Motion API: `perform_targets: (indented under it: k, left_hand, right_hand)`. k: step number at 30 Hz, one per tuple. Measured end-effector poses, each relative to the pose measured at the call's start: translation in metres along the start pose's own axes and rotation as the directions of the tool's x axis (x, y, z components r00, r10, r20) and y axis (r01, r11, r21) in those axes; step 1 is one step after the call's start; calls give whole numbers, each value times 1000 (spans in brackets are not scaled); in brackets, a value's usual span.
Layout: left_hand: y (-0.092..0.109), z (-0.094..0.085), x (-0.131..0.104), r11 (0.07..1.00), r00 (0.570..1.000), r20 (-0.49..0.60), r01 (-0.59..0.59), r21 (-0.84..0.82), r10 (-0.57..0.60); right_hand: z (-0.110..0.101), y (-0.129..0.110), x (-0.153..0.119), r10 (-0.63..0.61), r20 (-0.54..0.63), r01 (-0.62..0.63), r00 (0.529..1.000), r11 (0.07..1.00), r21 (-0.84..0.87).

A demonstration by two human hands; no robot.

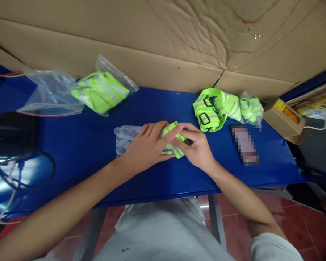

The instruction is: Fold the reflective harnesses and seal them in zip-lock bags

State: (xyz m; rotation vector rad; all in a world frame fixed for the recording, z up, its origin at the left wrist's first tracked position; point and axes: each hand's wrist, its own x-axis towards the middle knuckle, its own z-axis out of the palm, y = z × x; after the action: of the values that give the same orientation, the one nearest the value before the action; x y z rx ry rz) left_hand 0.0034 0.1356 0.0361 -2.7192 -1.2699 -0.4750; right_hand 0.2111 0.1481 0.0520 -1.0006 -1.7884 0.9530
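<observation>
A folded neon-yellow strap bundle with grey stripes (179,151) is between my hands over the middle of the blue table. My left hand (149,143) wraps over its left side, fingers closed on it. From the right, my right hand (197,145) pinches the bundle's edge with thumb and fingers. A clear plastic bag (125,139) extends leftward from under my left hand; how far it reaches round the bundle is hidden.
On the blue table (163,181) lie a bagged yellow bundle (101,92), a flat clear bag (54,94), straps with black buckles (209,110), another bagged bundle (251,108), a phone (245,145), a cardboard box (281,121) and a black device with cables (15,137).
</observation>
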Motion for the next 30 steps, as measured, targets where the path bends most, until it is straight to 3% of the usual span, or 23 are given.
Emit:
perform_targets:
  k: [5, 8, 12, 15, 17, 19, 21, 26, 30]
  left_hand:
    - [0, -9, -1, 1000, 999, 45, -16, -12, 16]
    - [5, -12, 2, 996, 992, 111, -66, 52, 60]
    - [10, -14, 6, 981, 987, 120, -121, 149, 104]
    - [6, -17, 5, 978, 988, 95, -138, 153, 125]
    - [1, -19, 3, 986, 993, 59, -112, 123, 106]
    - [-5, -21, -1, 998, 999, -20, -31, 47, 32]
    - [-11, -22, -5, 999, 995, -95, 27, -31, -30]
    - [-13, -20, -7, 999, 987, -154, -53, 9, 54]
    - [-1, -26, -1, 985, 989, -56, -131, 110, 138]
  right_hand:
    - [-17, 0, 5, 5, 210, -2, 978, 1000, -14]
    - [-10, 8, 5, 84, 125, -85, 989, 996, 6]
    - [13, 18, 3, 217, -33, -207, 976, 960, 188]
    - [14, 13, 4, 262, -43, -242, 964, 934, 263]
    - [2, 4, 6, 241, 122, -267, 963, 921, 284]
    - [-14, -6, 8, 168, 364, -282, 916, 915, 288]
    - [-26, -12, 7, 122, 458, -275, 881, 918, 284]
    - [-18, -5, 2, 161, 225, -229, 961, 920, 318]
    - [2, 1, 0, 210, 140, -243, 968, 926, 287]
